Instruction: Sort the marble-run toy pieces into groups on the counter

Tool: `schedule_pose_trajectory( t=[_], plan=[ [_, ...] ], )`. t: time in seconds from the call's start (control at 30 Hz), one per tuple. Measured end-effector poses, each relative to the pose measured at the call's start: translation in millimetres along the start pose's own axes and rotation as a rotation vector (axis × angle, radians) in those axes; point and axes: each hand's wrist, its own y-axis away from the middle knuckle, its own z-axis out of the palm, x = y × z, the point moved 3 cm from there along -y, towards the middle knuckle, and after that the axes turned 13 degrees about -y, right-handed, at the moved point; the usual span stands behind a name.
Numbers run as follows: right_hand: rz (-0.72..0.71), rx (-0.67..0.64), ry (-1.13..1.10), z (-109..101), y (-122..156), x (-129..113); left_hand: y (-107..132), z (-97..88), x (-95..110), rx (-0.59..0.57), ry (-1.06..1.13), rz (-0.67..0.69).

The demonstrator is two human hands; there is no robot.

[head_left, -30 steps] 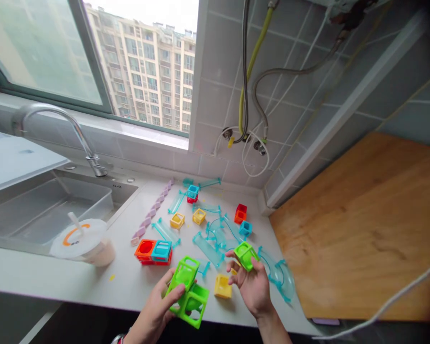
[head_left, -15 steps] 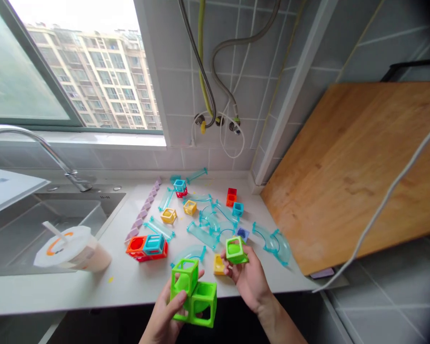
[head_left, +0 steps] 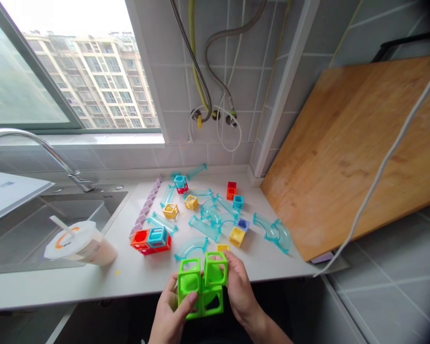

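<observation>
Both hands work at the near edge of the white table (head_left: 136, 279). They share a cluster of three bright green open-framed plastic cubes (head_left: 195, 291). The left hand (head_left: 170, 313) has its fingers clamped on the cluster's left side, with the thumb lying across the front of the left cube. The right hand (head_left: 241, 291) has its fingers closed round the upper right green cube (head_left: 216, 268), which sits touching the top of the lower one. Those two cubes form an upright stack, so the long axis on that side runs up and down, and the left cube sits beside them. The open faces of all three point back towards the camera.

Just beyond the right fingers lies a small yellow hollow cube (head_left: 222, 247), and a second yellow cube (head_left: 237, 236) lies a little farther off. A clear teal curved track piece (head_left: 191, 248) lies just beyond the left fingers. A red, orange and blue block group (head_left: 151, 239) stands farther to their left. Well to the left of it is a lidded white drink cup with a straw (head_left: 80, 246). A leaning wooden board (head_left: 344, 157) stands well to the right of the right fingers.
</observation>
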Motion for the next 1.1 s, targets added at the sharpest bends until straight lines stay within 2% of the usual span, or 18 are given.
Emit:
schedule_pose_trajectory(
  t=[0.13, 0.27, 0.47, 0.57, 0.73, 0.87, 1.0, 1.1],
  plan=[
    [0.012, -0.099, 0.123, -2.1, 1.0, 0.5, -5.8, -4.4, -0.8, -0.010, -0.049, 0.017],
    [0.004, -0.110, 0.165, -7.9, -0.4, 3.1, -8.3, -6.2, -0.5, 0.000, -0.137, 0.032],
    [-0.056, -0.127, 0.272, -11.3, 1.4, 6.2, -1.2, -1.2, 12.5, 0.039, -0.216, 0.046],
    [-0.035, -0.133, 0.266, -14.1, 4.3, 5.4, -1.8, -2.7, 15.4, 0.035, -0.243, 0.054],
    [-0.028, -0.214, 0.129, -18.5, 10.6, -8.5, -3.6, -6.1, 17.6, -0.022, -0.267, 0.046],
    [0.026, -0.265, 0.238, -20.7, 10.8, -21.8, 0.0, -2.8, 26.5, -0.078, -0.249, 0.032],
    [0.083, -0.322, 0.224, -16.2, 9.4, -35.7, 3.9, 1.7, 32.6, -0.152, -0.191, 0.060],
    [0.035, -0.373, 0.420, -9.8, 9.2, -42.7, 5.5, 2.3, 32.3, -0.169, -0.174, 0.102]
  ],
)
